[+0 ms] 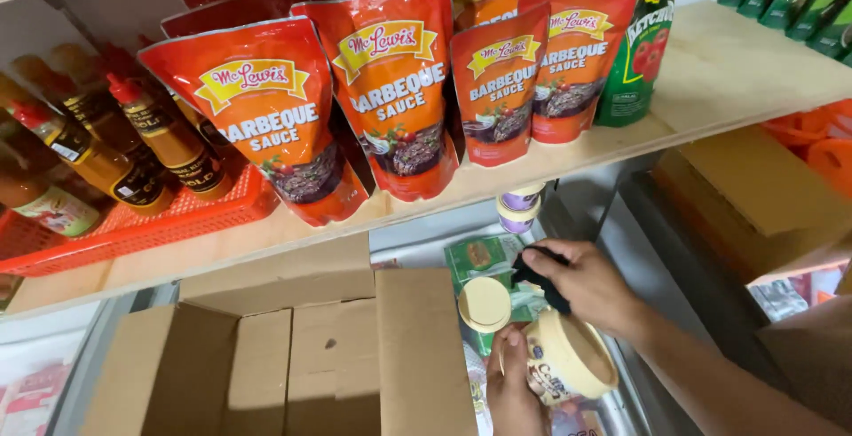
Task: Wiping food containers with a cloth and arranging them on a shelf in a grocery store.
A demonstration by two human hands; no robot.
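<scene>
My left hand [513, 383] grips a cream, round tub [568, 356]; my right hand [590, 285] clutches a dark cloth [537, 274]. At 12 o'clock, four front orange pouches [390, 81].

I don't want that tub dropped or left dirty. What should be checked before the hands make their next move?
1. Left hand grips the cream tub: ok.
2. Right hand holds the dark cloth: ok.
3. Tub upright: not ok, tilted.
4. Tub wiped clean: cannot tell.
5. Open cardboard box close beside the hands: ok.
6. Box contents: cannot tell.
</scene>
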